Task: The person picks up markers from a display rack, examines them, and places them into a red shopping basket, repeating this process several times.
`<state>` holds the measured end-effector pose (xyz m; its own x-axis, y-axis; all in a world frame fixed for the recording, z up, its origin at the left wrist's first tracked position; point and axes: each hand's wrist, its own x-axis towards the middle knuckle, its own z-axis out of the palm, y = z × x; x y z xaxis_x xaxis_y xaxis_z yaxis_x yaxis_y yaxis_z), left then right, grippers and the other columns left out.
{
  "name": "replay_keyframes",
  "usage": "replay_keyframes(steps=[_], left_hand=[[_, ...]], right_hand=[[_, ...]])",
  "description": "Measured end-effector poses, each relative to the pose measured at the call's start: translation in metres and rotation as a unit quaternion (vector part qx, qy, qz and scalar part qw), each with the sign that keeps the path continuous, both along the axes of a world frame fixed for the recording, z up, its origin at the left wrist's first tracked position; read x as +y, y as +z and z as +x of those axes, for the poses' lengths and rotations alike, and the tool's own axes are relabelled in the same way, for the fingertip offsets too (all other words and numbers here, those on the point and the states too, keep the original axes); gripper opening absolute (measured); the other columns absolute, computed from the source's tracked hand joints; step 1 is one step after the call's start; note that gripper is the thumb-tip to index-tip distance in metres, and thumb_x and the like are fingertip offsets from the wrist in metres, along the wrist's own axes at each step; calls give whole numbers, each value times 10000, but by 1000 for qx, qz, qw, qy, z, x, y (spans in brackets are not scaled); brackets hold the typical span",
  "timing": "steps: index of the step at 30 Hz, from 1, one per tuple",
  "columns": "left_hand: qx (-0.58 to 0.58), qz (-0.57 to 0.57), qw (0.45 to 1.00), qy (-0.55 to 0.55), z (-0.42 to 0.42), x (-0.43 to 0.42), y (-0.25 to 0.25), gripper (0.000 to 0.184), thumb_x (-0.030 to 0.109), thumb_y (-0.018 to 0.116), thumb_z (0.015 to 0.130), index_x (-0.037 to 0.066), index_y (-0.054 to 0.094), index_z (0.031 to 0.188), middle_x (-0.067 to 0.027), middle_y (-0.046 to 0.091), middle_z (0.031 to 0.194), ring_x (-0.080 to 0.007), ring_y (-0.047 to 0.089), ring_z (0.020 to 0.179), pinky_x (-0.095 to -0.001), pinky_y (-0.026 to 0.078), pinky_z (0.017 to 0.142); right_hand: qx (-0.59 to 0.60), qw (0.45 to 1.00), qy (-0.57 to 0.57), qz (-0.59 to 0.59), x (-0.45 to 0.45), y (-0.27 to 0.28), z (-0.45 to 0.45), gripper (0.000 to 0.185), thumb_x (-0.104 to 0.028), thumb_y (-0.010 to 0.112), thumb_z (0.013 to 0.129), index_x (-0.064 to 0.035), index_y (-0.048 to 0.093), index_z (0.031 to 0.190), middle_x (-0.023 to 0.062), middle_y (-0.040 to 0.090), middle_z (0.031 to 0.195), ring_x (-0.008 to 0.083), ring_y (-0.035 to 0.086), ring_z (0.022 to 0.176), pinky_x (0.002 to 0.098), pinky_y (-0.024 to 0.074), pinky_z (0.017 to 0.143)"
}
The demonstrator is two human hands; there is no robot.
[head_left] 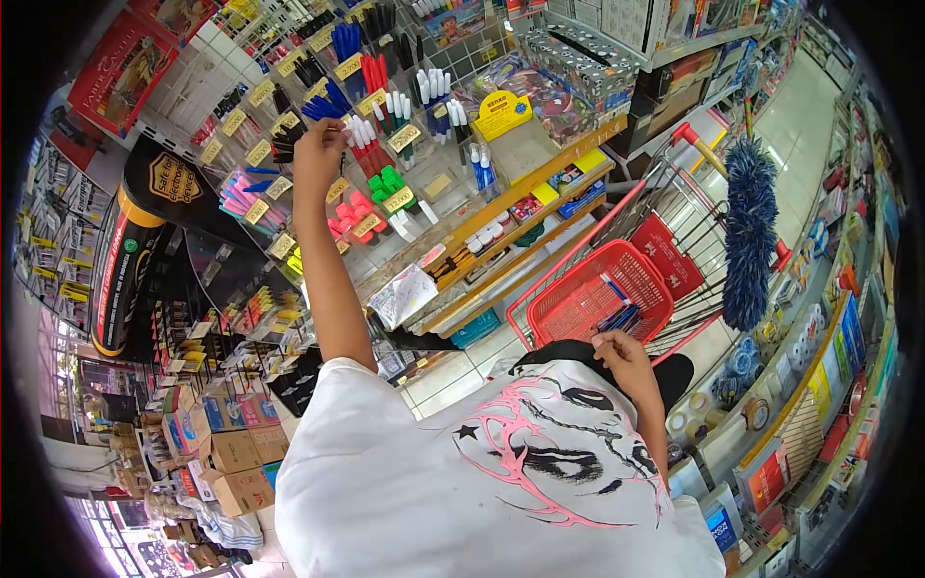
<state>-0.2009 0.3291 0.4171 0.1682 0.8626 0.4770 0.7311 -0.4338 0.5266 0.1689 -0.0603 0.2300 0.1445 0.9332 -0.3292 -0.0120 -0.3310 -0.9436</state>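
My left hand (321, 149) reaches up into the pen display, its fingers bent together beside a bunch of blue pens (326, 102) and white-capped red markers (362, 140). Whatever those fingers pinch, if anything, is hidden. Below them stand pink highlighters (356, 214) and green highlighters (387, 183) in clear compartments. My right hand (624, 358) is curled near my waist, in front of the red shopping basket (578, 279). Several dark blue pens (620, 318) show just beyond its fingertips, over the basket; I cannot tell whether the hand grips them.
A shopping cart (694, 231) with red handles carries the basket. A blue fluffy duster (750, 236) hangs over the cart's right side. Wooden shelf edges (520, 197) run below the display. Stocked shelves (800, 414) line the right, and cardboard boxes (241, 467) stand lower left.
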Motion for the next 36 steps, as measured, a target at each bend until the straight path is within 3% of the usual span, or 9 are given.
replay_keyframes(steps=[4,11,17,22,26,29,34,35,36], left_hand=[[12,19,1000,-21,-4,5,-8,189,98,649,857,-39,662,985,-134,690,789,-161,663,690,-291,508,665],[-10,17,1000,-2,0,-17,8,215,128,646,889,-42,672,1019,-102,699,860,-123,659,787,-281,510,735],[-75,218,973,-11,49,-83,13,189,144,639,908,-14,688,999,-104,703,872,-129,636,810,-279,483,774],[-102,222,944,-224,122,-134,-81,153,56,669,830,14,675,977,-142,677,1027,-257,644,941,-341,487,843],[-24,24,947,-319,167,-184,-218,208,47,651,812,49,682,1018,-232,507,1334,-368,508,1238,-446,405,1026],[-29,-89,941,-326,179,-221,-312,280,76,643,820,61,663,1099,-238,378,1450,-373,370,1360,-464,316,1107],[180,-193,930,-256,182,-275,-413,402,217,600,867,85,589,1247,-194,234,1538,-355,150,1452,-471,201,1166],[187,-193,928,-259,188,-275,-404,384,204,589,847,78,604,1210,-177,323,1498,-353,284,1403,-463,286,1133],[184,-201,928,-254,187,-274,-411,384,204,589,847,78,604,1210,-177,323,1498,-353,284,1403,-463,286,1133]], right_hand=[[2,1000,-1,-10,-2,-1,-1,247,-247,629,935,-7,648,994,-1,612,772,60,543,718,222,422,650],[3,1000,-4,0,-3,0,-4,246,-249,633,934,-8,648,983,-3,612,773,61,539,718,221,421,648],[-23,999,-24,16,-3,-18,8,229,-241,606,946,-15,634,968,-12,588,740,56,505,663,223,415,603],[-92,993,-40,-59,-5,-46,30,296,-286,610,934,9,641,932,4,578,703,73,493,648,249,414,600],[-164,982,-6,-91,-16,-75,39,320,-303,614,919,13,641,961,76,616,741,130,550,693,297,446,661],[-150,981,22,-124,-19,-89,35,321,-306,631,897,4,668,973,132,658,792,193,613,745,333,477,710],[-134,974,78,-166,2,-141,31,339,-325,657,865,2,674,952,160,648,784,245,611,713,356,484,692],[-157,964,105,-188,15,-148,32,334,-320,648,866,3,673,946,169,658,808,267,626,739,364,490,704],[-179,953,133,-207,29,-160,38,329,-315,640,867,4,672,941,177,669,833,290,641,765,372,495,716]])
